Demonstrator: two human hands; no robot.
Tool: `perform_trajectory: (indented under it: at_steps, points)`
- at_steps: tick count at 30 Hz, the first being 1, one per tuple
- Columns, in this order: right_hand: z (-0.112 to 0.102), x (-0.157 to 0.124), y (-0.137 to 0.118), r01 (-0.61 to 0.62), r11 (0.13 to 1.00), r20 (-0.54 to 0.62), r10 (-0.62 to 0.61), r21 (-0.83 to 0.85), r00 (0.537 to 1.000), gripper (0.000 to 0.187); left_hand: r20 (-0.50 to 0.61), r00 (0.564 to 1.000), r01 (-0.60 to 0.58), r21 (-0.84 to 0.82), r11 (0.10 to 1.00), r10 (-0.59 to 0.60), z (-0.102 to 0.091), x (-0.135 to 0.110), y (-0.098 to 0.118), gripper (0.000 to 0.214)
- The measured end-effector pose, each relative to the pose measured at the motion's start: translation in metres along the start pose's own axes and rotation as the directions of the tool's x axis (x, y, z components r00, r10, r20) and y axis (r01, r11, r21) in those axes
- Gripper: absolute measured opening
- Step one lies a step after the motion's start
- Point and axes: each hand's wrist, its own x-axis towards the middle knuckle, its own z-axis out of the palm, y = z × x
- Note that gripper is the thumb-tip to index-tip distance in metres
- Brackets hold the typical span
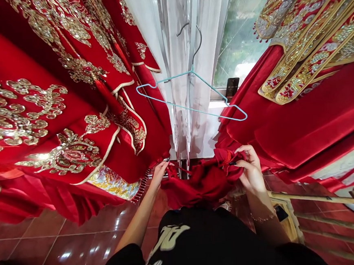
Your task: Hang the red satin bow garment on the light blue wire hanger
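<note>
A dark red cloth garment is stretched between my two hands in front of my body. My left hand pinches its left end, fingers closed. On the other side my right hand grips a bunched part of the same garment, thumb and fingers pressed together. Just above the garment, a light blue wire hanger with a metal hook hangs with nothing on it. The garment's full shape is hidden by its folds.
Red gowns with gold embroidery hang at left, and more embroidered red clothing at right. A phone stands by the window. A wooden chair is at lower right, on a red tiled floor.
</note>
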Motion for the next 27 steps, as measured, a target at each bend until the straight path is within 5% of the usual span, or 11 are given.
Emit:
perform_trajectory:
  at_steps: [9, 16, 21, 27]
  points:
    - [-0.002, -0.004, -0.004, -0.012, 1.0, -0.046, 0.013, 0.027, 0.999, 0.037, -0.224, 0.971, -0.013, 0.299, 0.954, 0.083, -0.012, 0.002, -0.001, 0.014]
    - [-0.004, -0.007, -0.003, -0.044, 0.999, -0.075, 0.046, 0.016, 0.996, 0.036, -0.186, 0.981, -0.011, 0.26, 0.965, 0.062, -0.022, 0.01, -0.003, 0.023]
    - [-0.008, -0.007, 0.002, 0.002, 1.0, -0.063, -0.002, -0.014, 0.998, 0.034, -0.19, 0.975, -0.077, 0.214, 0.974, 0.119, -0.011, -0.005, 0.01, 0.017]
    - [0.001, -0.012, 0.006, 0.057, 0.998, -0.058, -0.058, -0.023, 0.997, 0.03, 0.046, 0.999, 0.015, -0.028, 0.999, -0.013, 0.02, -0.016, 0.03, 0.03]
